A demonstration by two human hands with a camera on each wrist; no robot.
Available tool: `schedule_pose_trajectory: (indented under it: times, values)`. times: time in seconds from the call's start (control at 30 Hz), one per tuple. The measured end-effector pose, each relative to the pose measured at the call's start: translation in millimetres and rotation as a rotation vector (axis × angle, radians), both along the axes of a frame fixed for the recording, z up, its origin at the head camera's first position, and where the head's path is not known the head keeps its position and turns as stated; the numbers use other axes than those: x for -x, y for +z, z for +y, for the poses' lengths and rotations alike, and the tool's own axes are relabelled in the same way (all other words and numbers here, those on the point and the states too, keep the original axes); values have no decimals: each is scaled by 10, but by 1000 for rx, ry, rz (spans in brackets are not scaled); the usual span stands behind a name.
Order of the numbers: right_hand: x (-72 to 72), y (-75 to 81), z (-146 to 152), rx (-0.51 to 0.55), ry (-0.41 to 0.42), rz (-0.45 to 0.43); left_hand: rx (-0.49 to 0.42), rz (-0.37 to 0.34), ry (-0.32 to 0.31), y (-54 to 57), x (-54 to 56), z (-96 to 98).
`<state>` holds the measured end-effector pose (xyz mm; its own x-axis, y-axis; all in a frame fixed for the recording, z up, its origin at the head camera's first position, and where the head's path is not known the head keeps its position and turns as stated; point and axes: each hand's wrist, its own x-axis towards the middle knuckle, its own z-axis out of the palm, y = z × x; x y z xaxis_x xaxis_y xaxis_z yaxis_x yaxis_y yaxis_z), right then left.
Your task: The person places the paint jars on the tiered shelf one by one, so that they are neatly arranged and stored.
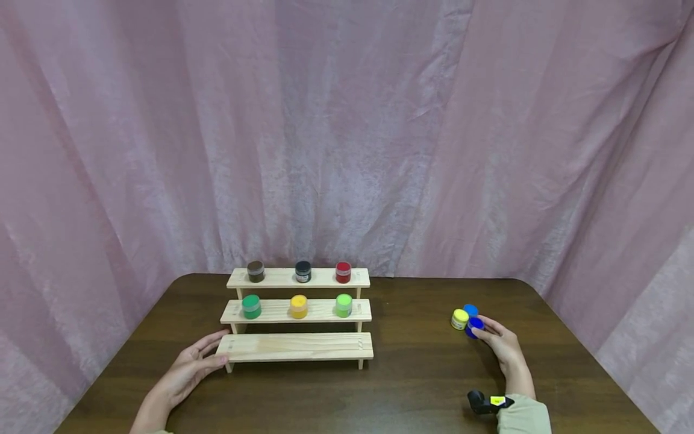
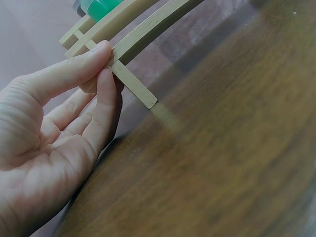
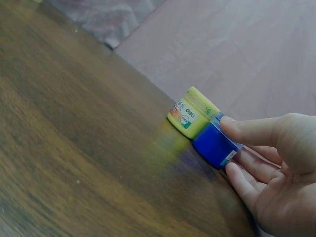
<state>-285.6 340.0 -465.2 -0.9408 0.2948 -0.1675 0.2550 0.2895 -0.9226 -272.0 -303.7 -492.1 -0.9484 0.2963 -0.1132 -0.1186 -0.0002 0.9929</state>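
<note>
My left hand [image 1: 187, 369] pinches the left end of the lowest step of a wooden three-tier display rack [image 1: 295, 345]. In the left wrist view the thumb [image 2: 91, 59] lies on the step's end, just above a short leg. My right hand [image 1: 504, 343] holds a dark blue paint jar [image 3: 213, 144] on the table between thumb and fingers. Close beside it stand a yellow paint jar [image 3: 190, 116] and a lighter blue jar [image 1: 470, 310], the latter hidden in the right wrist view.
Brown, black and red jars [image 1: 343, 272] line the top step; green, orange-yellow and light green jars [image 1: 344, 305] line the middle one. The lowest step bears none. Behind the brown wooden table [image 1: 412, 374] hangs a pink curtain [image 1: 379, 150].
</note>
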Motion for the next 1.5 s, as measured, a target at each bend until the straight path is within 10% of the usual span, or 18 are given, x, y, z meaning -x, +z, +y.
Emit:
schedule_pose_trajectory:
  times: [0.53,1.5]
  values:
    - [-49,85,3,195,-21,26,-27,35,-28,-13,-7,-4]
    - [82,599,-671,50,131,121,35,17,32,6,11,40]
